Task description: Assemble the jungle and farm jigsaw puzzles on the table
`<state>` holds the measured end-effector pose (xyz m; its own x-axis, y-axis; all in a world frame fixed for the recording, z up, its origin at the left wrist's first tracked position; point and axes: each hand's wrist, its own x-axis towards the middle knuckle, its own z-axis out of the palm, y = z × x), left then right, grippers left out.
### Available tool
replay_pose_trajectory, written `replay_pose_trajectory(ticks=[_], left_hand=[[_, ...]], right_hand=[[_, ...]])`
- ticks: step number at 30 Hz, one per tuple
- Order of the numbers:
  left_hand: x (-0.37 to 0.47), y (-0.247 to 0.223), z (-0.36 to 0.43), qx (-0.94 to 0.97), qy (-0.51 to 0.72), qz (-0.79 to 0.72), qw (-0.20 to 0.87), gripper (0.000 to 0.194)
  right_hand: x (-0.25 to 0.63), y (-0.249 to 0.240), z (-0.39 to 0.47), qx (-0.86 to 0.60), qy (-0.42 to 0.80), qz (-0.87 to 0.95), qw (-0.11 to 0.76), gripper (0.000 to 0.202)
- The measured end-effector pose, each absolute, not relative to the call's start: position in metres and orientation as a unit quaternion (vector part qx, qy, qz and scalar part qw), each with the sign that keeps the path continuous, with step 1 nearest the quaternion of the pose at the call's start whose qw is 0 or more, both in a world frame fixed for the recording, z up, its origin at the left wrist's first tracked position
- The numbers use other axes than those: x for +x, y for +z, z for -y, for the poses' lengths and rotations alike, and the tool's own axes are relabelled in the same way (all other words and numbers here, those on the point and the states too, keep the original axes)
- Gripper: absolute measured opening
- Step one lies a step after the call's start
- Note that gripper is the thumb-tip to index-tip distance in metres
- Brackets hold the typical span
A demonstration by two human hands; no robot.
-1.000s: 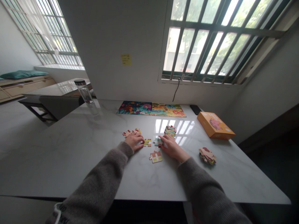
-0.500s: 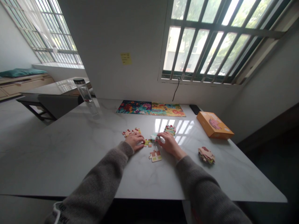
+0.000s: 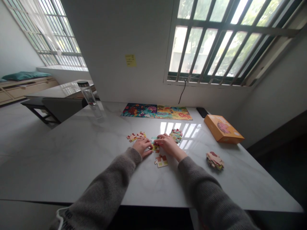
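Note:
My left hand (image 3: 143, 147) rests on the table with fingers curled at the left edge of a yellow-green puzzle piece (image 3: 155, 149). From the other side, my right hand (image 3: 169, 146) grips a pale green puzzle piece (image 3: 153, 139) against the top of the yellow-green one; its fingers partly cover both. Just below lies a brown and yellow puzzle piece (image 3: 161, 161). Cream and red-brown pieces (image 3: 136, 136) sit beyond my left hand, and a small pile of greenish pieces (image 3: 176, 135) is beyond my right hand.
Another puzzle pile (image 3: 215, 160) lies to the right, near an orange box (image 3: 223, 128). Two colourful picture sheets (image 3: 157, 111) lie along the wall, with a black phone (image 3: 202, 112) beside them. A glass bottle (image 3: 89, 97) stands at the table's left edge.
My right hand has moved left, bringing the pale green piece against the yellow-green one. My left hand stays beside the yellow-green piece. The whole view has shifted slightly.

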<state>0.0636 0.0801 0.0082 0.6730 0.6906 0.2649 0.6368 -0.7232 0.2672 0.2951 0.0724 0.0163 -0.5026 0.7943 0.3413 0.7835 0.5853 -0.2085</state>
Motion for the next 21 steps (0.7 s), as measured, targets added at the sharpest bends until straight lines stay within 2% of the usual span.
replay_pose_trajectory(ticks=[9,15,21], left_hand=[[0.071,0.011,-0.074,0.912,0.18,-0.357,0.093,0.01],[0.073,0.01,-0.069,0.914,0.177,-0.359,0.065,0.037],[0.078,0.014,-0.065,0.918,0.16,-0.362,0.036,0.041]], right_hand=[[0.297,0.016,-0.068,-0.452,0.039,0.867,0.205,0.034],[0.297,0.013,-0.046,-0.417,0.062,0.873,0.246,0.033],[0.293,0.015,-0.037,-0.41,0.077,0.873,0.251,0.034]])
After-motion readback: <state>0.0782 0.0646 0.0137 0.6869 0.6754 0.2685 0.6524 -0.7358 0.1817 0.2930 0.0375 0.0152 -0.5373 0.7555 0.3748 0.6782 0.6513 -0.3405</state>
